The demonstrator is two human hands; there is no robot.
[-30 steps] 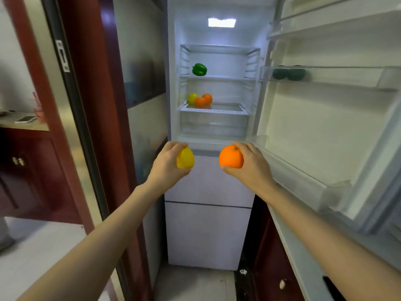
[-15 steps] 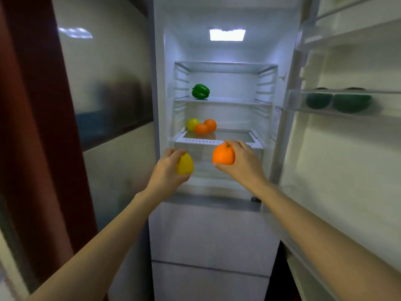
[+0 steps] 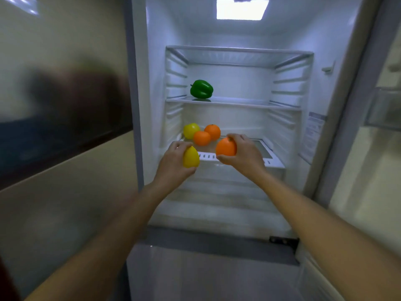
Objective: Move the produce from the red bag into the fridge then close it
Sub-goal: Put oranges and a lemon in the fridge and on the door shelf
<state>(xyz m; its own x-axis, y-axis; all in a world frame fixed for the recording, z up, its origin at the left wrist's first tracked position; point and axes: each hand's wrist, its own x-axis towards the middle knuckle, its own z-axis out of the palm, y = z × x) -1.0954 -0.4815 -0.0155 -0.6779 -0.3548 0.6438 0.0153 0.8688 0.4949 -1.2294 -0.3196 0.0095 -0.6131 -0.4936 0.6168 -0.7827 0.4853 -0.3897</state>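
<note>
In the head view, the left hand gripped a yellow fruit and the right hand gripped an orange, both at the frame centre, before the lower shelf of the open fridge. Above sat a green pepper.

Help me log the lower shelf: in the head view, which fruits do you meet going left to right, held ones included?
Yellow fruit on the shelf → yellow fruit in the left hand → front orange → back orange → orange in the right hand.
</note>
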